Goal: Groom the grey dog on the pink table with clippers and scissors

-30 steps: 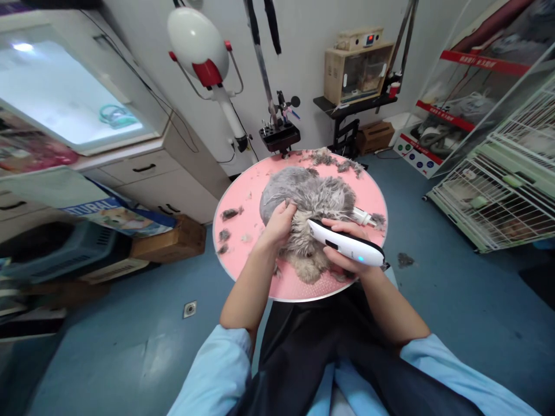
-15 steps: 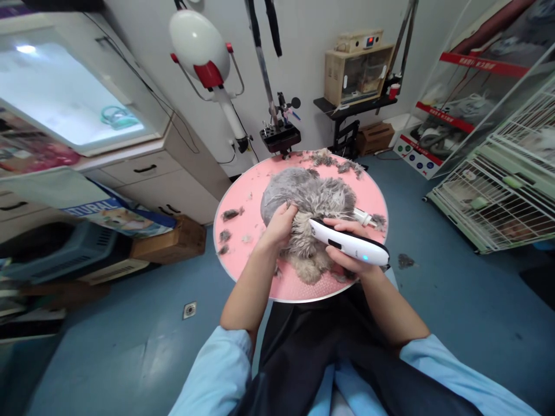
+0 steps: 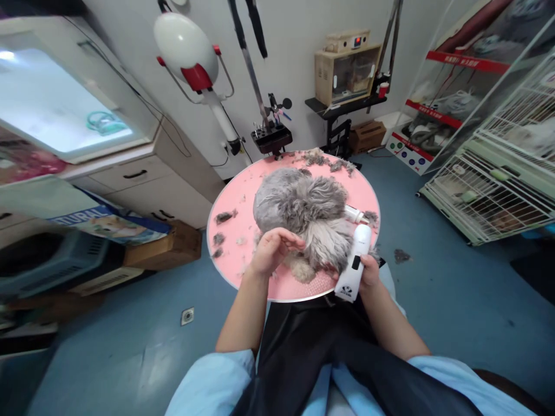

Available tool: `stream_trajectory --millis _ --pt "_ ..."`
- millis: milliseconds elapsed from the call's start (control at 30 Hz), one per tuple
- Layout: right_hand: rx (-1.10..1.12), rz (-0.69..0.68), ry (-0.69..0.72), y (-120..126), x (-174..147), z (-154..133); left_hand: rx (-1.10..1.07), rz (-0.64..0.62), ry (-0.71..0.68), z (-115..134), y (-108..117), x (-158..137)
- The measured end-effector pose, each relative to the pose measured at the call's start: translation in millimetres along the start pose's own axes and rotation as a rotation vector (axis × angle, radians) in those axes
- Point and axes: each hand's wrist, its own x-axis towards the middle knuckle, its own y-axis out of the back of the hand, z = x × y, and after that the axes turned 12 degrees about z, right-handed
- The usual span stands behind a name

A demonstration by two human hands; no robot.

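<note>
A grey, long-haired dog (image 3: 312,202) lies on the pink round grooming table (image 3: 234,248); its back end looks clipped short, while the rest is shaggy. My right hand (image 3: 369,273) is wrapped around a white hair clipper (image 3: 353,273) at the table's near right edge, its rounded end pointing up and away from me. Beside the dog's pale, shaggy side, my left hand (image 3: 275,248) is open, its fingers stretched out and slightly cupped. Whether its fingertips touch the fur I cannot tell. Behind the clipper lies a second white tool (image 3: 354,214).
Cut fur tufts (image 3: 318,156) lie around the table rim, with more fur (image 3: 402,256) on the floor. A black tool holder (image 3: 272,138) stands at the far edge, near a white dryer (image 3: 186,49). Wire cages (image 3: 477,190) are at right, cabinets (image 3: 130,179) at left.
My right hand has swung the clipper off the fur, turned it around and brought it toward the near right edge. My left hand has let go of the fur and moved nearer me.
</note>
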Motion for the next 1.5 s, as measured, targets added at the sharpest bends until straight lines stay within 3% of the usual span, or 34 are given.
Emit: stream_trajectory --millis 67,133,233,333,400,467,567,733,833,933,1000,1100,1200,1300,1400,1500 --pt "0.038 -0.086 -0.093 10.9 -2.3 -6.3 0.015 0.235 0.053 -20.9 2.2 1.5" --pt "0.090 -0.191 -0.162 17.0 -1.2 -13.0 0.023 0.352 0.176 -43.2 -4.3 7.4" --pt "0.105 -0.300 -0.216 21.2 0.4 -17.5 -0.173 0.328 0.290 -65.5 -24.7 16.7" --pt "0.103 -0.380 -0.232 27.3 -4.9 -12.0 -0.373 0.292 0.372 -69.1 -42.9 20.5" --pt "0.112 -0.380 -0.223 34.0 -10.1 -4.0 -0.416 0.299 0.410 -66.5 -49.0 18.5" --pt "0.091 -0.286 -0.216 42.0 -12.1 4.1 -0.424 0.297 0.404 -64.0 -50.7 13.2" --pt "0.056 -0.008 -0.131 55.6 -5.3 8.2 -0.376 0.254 0.287 -59.0 -46.6 2.5" --pt "0.256 0.402 0.250 80.1 8.4 -12.7 0.006 0.110 -0.175 -25.0 -26.5 1.9" --pt "0.317 0.440 0.312 85.4 3.8 -18.5 0.362 0.056 -0.438 6.3 -20.8 20.0" --pt "0.294 0.343 0.223 76.6 -4.9 -8.3 0.810 0.076 -0.767 27.7 -27.4 43.3" --pt "0.260 0.242 0.172 63.3 -9.4 1.7 1.029 0.050 -0.885 33.0 -34.3 56.9" --pt "0.162 -0.008 0.138 33.5 -9.9 9.1 1.135 -0.026 -0.828 31.5 -41.6 71.7" --pt "0.030 -0.246 0.162 -3.6 4.8 -0.6 1.078 -0.042 -0.724 29.2 -42.2 81.2" --pt "-0.028 -0.259 0.223 -35.7 34.5 -25.9 1.034 -0.101 -0.668 35.1 -32.3 83.6" --pt "-0.010 -0.215 0.226 -53.3 65.4 -56.5 1.243 -0.175 -0.627 49.4 -11.3 70.1" --pt "-0.020 -0.249 0.106 -59.6 87.2 -81.1 1.493 -0.036 -0.569 62.8 3.0 36.6"
